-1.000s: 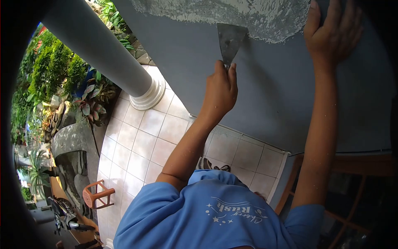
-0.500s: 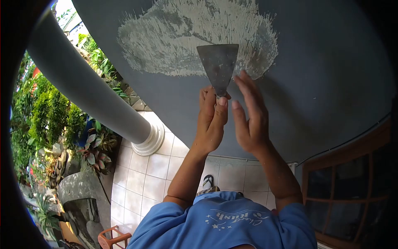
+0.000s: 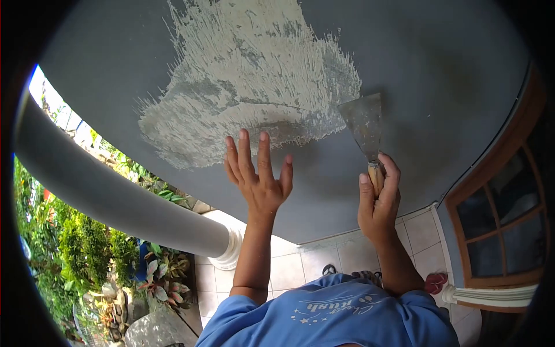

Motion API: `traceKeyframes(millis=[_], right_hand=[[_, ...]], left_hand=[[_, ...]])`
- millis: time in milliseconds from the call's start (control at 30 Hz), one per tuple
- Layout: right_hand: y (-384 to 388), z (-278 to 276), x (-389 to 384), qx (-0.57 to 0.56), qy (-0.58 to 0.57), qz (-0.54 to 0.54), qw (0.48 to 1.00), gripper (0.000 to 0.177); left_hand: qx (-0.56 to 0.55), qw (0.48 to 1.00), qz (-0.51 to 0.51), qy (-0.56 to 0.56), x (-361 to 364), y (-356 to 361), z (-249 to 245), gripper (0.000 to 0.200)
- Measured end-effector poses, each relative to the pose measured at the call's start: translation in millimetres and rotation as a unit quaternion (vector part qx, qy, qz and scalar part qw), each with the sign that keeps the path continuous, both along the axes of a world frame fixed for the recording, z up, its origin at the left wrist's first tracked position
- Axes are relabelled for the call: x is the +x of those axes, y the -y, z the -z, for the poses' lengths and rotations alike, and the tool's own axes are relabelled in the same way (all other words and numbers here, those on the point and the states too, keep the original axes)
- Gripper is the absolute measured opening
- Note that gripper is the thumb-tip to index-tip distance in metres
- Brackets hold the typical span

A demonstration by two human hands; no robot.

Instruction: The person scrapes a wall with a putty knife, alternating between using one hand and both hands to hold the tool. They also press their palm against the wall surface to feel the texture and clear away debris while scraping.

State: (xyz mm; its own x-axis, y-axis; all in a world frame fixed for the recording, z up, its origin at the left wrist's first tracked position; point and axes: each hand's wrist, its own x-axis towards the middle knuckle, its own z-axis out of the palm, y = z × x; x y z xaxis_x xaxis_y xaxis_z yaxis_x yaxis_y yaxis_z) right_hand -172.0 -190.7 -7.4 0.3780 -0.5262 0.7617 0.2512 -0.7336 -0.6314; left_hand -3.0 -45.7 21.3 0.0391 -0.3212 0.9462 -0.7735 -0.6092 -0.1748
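My right hand is closed around the wooden handle of a putty knife, whose wide metal blade points up. The blade's top edge is beside the right border of a rough, scraped whitish patch on the grey wall; contact is not clear. My left hand has its fingers spread in front of the patch's lower edge and holds nothing. Whether its fingertips touch the wall cannot be made out.
A round grey column slants across the left, with plants beyond it. Pale floor tiles lie below. At the right are a wooden-framed window and a red slipper.
The putty knife has passed from my left hand to my right hand and moved right. My left hand has opened and moved left. The view has shifted, showing more of the patch.
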Motion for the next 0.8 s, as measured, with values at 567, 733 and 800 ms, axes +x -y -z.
traceKeyframes(millis=[567,733,800], right_hand=[[7,-17,27,-0.114,-0.046,0.123,0.985,0.042],[9,-8,22,-0.083,-0.006,0.106,0.991,0.042],[31,-27,30,-0.078,0.058,0.126,0.987,0.039]], left_hand=[[-0.03,0.994,-0.088,0.051,66,14,16,0.067],[-0.019,0.994,-0.094,0.058,62,14,13,0.066],[-0.01,0.993,-0.093,0.068,63,14,11,0.065]])
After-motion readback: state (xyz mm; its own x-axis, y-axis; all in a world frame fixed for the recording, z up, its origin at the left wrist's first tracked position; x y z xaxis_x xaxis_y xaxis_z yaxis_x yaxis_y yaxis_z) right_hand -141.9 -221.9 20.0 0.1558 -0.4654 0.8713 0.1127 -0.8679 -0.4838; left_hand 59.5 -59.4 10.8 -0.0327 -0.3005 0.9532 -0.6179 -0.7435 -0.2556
